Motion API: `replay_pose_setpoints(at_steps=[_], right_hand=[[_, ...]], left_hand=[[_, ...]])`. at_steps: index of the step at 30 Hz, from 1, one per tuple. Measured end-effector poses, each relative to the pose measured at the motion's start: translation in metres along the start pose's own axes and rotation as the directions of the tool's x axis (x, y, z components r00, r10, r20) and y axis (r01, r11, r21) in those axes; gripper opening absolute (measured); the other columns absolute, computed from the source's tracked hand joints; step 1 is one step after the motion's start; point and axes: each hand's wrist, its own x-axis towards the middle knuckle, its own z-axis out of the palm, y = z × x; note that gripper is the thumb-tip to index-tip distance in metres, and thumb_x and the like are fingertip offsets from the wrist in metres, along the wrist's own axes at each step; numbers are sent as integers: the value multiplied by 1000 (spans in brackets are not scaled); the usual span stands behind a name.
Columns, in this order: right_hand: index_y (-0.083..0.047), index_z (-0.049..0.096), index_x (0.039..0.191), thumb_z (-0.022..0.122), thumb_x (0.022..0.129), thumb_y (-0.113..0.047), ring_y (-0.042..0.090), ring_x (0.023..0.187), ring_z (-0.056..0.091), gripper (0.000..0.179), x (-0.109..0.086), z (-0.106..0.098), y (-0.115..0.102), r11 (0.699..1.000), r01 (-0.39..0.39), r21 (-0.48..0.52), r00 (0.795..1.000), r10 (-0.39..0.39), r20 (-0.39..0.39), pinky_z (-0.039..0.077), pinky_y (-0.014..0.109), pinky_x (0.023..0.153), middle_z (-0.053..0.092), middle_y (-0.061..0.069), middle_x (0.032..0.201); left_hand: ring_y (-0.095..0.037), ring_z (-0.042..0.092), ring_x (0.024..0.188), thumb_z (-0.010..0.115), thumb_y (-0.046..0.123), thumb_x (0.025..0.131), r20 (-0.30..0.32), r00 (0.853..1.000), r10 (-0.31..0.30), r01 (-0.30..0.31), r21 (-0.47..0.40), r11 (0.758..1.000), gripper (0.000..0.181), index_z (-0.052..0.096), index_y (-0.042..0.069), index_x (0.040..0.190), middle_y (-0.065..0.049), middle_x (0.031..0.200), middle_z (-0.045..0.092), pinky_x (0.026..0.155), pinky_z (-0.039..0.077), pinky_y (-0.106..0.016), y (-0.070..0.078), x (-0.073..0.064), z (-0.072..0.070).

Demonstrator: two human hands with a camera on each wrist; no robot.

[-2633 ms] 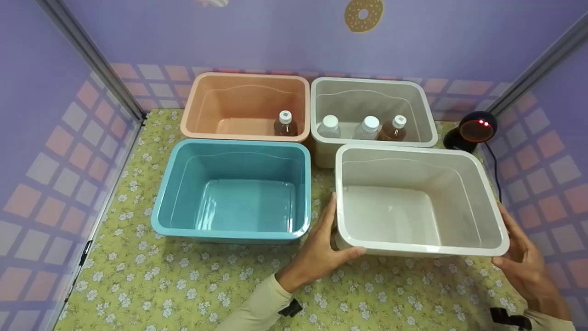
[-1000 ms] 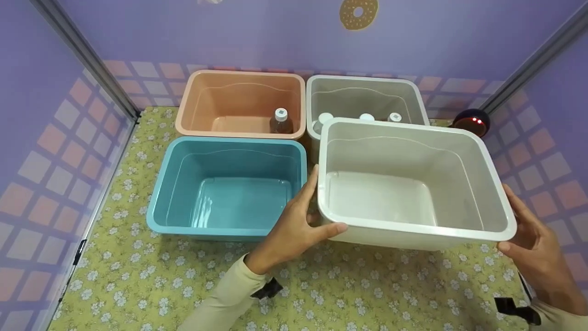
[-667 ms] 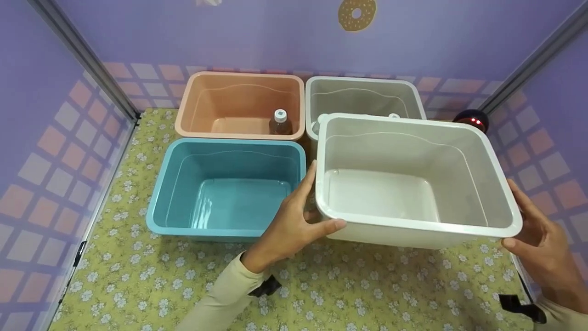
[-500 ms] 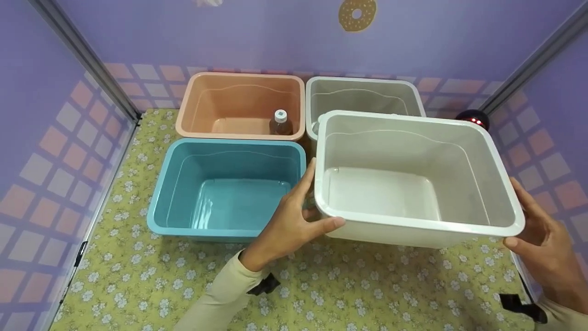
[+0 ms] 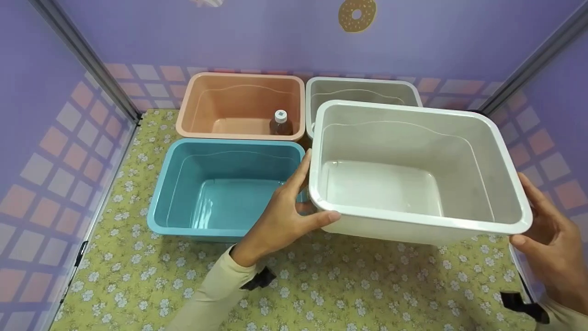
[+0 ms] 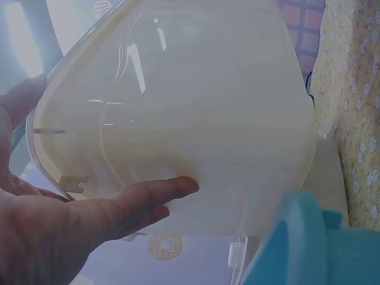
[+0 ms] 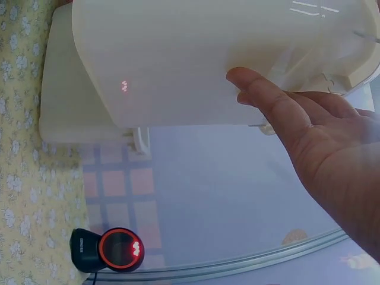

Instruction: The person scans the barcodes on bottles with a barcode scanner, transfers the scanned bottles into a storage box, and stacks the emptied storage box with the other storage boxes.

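Observation:
A deep white plastic bin (image 5: 386,227) is held up off the table, its bottom bare inside, tilted slightly toward the camera. My left hand (image 5: 282,216) grips its left end, thumb on the front rim, fingers along the outer wall. At the opposite end my right hand (image 5: 553,241) holds it, thumb under the front corner. Both wrist views show fingers (image 6: 157,193) lying along the outside of the bin beneath its rim. Behind it a grey-white bin (image 5: 360,87) is partly covered; the bottles inside are almost wholly hidden.
A blue bin (image 5: 229,232) stands at front left, close to my left hand. Behind it an orange bin (image 5: 220,105) contains a dark bottle with a white cap (image 5: 280,122). A black round-headed device with red lights (image 7: 119,249) stands near the right wall, on the flowered tablecloth (image 5: 349,289).
Both hands have raised the white bin off the table toward the camera and slightly rightward. It now covers the bottles in the grey-white bin and the black device in the head view.

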Motion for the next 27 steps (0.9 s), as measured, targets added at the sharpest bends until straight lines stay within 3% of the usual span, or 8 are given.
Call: replay_pose_setpoints(at_steps=[8,27], right_hand=[[14,28,167,62,89,30,32,139,62,86,5,8,-3,1000,31,0,1000,-31,6,57,30,108,45,31,166],[15,21,168,59,92,29,34,145,56,86,15,22,-9,997,46,58,996,-50,68,55,32,110,38,31,171]], left_hand=[[-22,45,157,86,40,99,4,1000,30,-30,28,999,117,4,18,179,-5,181,22,103,62,-46,10,-2,-8],[-24,50,152,86,48,96,-10,999,45,-44,61,997,119,5,22,179,-4,178,29,101,62,-47,29,-8,-20]])
